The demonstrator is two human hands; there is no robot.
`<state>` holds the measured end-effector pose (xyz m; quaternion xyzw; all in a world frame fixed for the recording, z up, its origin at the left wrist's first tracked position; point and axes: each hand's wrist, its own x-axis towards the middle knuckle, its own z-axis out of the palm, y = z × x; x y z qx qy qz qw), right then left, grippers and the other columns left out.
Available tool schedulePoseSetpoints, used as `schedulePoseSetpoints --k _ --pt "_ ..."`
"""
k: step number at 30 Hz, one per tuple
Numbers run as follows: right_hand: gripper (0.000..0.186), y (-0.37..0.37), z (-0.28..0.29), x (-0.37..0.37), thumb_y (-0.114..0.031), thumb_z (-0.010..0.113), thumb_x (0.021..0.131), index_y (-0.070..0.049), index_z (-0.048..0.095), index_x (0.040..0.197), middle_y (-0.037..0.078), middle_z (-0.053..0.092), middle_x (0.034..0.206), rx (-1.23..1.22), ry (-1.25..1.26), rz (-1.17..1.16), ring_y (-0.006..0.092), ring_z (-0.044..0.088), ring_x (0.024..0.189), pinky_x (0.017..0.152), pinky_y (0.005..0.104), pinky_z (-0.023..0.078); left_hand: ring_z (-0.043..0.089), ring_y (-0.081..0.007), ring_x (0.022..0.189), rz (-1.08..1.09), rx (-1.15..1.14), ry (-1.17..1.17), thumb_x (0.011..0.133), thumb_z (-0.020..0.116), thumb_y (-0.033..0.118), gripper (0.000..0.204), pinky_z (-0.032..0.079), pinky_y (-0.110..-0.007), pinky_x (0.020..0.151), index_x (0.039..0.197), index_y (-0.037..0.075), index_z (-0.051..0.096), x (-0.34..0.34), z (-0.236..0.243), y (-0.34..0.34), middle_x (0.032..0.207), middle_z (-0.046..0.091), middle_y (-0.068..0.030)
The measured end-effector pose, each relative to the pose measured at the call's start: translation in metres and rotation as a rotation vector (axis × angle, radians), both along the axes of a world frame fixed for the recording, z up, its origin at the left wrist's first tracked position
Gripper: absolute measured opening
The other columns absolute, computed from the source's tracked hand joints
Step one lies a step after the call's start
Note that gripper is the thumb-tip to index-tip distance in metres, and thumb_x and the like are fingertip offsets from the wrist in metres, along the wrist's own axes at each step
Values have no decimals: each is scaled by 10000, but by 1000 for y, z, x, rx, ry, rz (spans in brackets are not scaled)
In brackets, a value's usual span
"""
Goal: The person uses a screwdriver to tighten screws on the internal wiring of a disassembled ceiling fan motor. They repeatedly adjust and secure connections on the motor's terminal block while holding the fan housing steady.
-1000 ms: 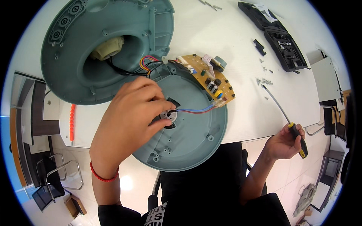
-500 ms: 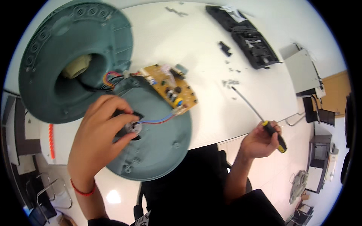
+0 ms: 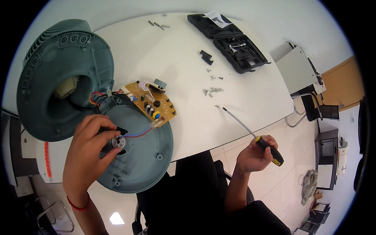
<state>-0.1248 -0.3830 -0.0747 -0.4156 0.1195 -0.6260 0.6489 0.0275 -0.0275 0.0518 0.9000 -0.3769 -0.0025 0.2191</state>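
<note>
My left hand (image 3: 88, 147) pinches a small round grey part (image 3: 118, 142) between thumb and fingers, over a dark opening in a round grey-green base (image 3: 150, 168). Blue and red wires (image 3: 137, 134) run from that part to a yellow-brown circuit board (image 3: 150, 103), which lies tilted on the base's far edge. My right hand (image 3: 256, 156), closed round the black and yellow handle of a screwdriver (image 3: 244, 127), is off the table's near edge. The screwdriver's shaft points far and left, its tip near a loose screw (image 3: 217, 106).
A large grey-green housing (image 3: 37, 102) leans at the left, joined by coloured wires. Beyond the screwdriver lie several small screws (image 3: 211, 92), a black plastic piece (image 3: 206, 57) and an open black tool case (image 3: 243, 55). An orange-red twisted strip (image 3: 47, 160) hangs at the left.
The whole view has shifted, so the table's things appear farther left. The screwdriver tip has drawn slightly back from the screw pile. My left hand keeps its pinch on the grey part.
</note>
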Motion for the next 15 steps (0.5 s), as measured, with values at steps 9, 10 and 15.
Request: schedulePoseSetpoints --k 9,10,15 --pt "196 3 -2 -1 -186 555 900 -31 540 1020 110 553 999 18 12 111 179 521 747 571 287 421 581 -323 1213 119 49 -124 661 819 -24 524 469 -426 1008 1167 13 690 -24 11 1 1238 624 -106" --pt "212 3 0 -1 -192 567 884 -31 538 1018 112 553 989 46 5 88 179 518 715 556 283 420 585 -330 1214 158 49 -163 664 808 -35 547 472 -436 1016 1193 15 681 -33 15 1 1245 625 -123" --pt "242 5 14 -5 -202 583 856 -24 529 1011 117 542 943 166 -70 136 180 500 654 529 274 414 651 -339 1092 146 -216 -205 654 789 -59 489 515 -436 961 1128 25 706 -83 15 -7 1160 669 -145"
